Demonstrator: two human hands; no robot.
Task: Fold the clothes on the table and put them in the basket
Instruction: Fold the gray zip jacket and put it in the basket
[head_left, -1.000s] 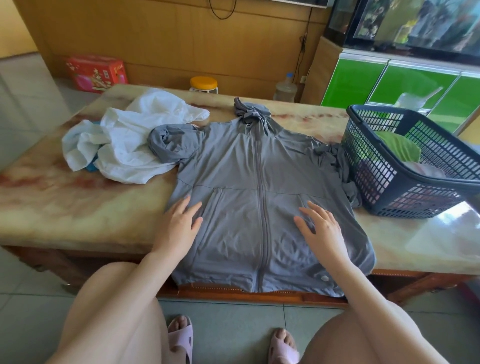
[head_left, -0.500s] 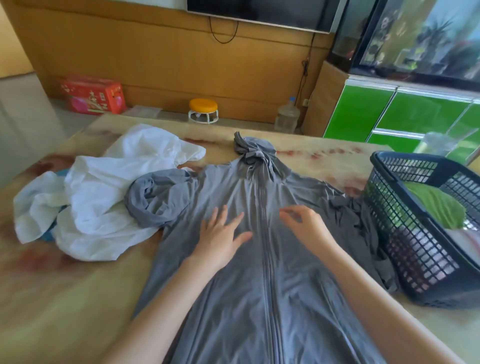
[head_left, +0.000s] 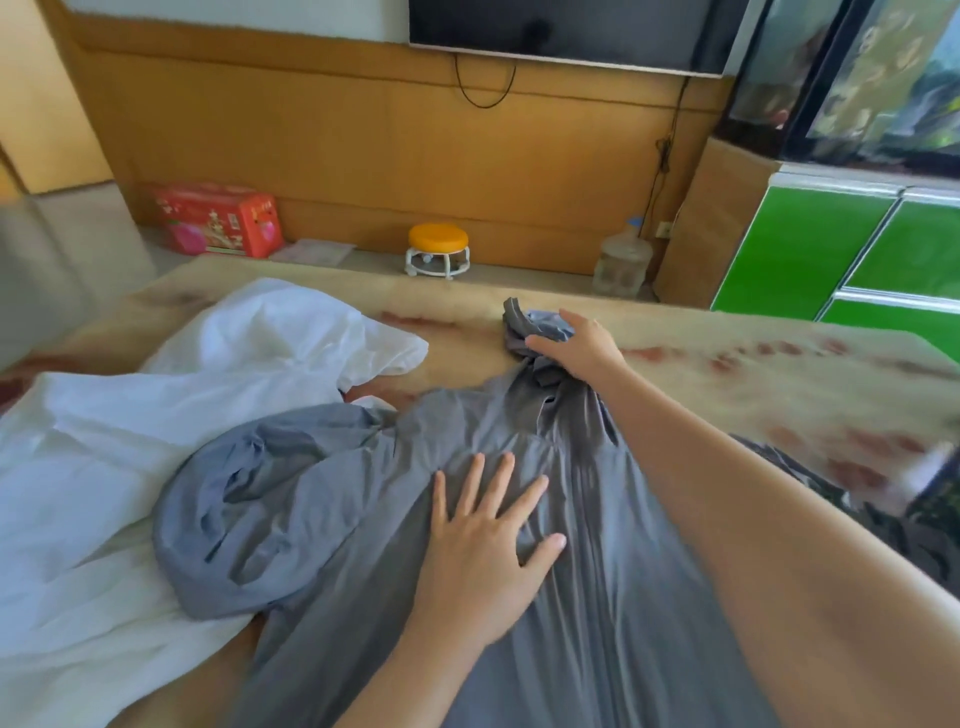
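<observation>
While the left hand (head_left: 483, 551) lies flat with fingers spread on the chest of the grey zip hoodie (head_left: 597, 597), probably pinning it so the cloth does not slide, the right hand (head_left: 576, 345) reaches to the far end and rests loosely curled over the bunched hood (head_left: 530, 327); a firm grip cannot be confirmed. Hoodie lies front-up on the mottled stone desk (head_left: 779, 374). Fabric thin, smooth, finely creased. Left sleeve (head_left: 249, 499) crumpled in a rounded lump, overlapping the crinkled white garment (head_left: 156, 415) alongside. Basket mostly out of view.
</observation>
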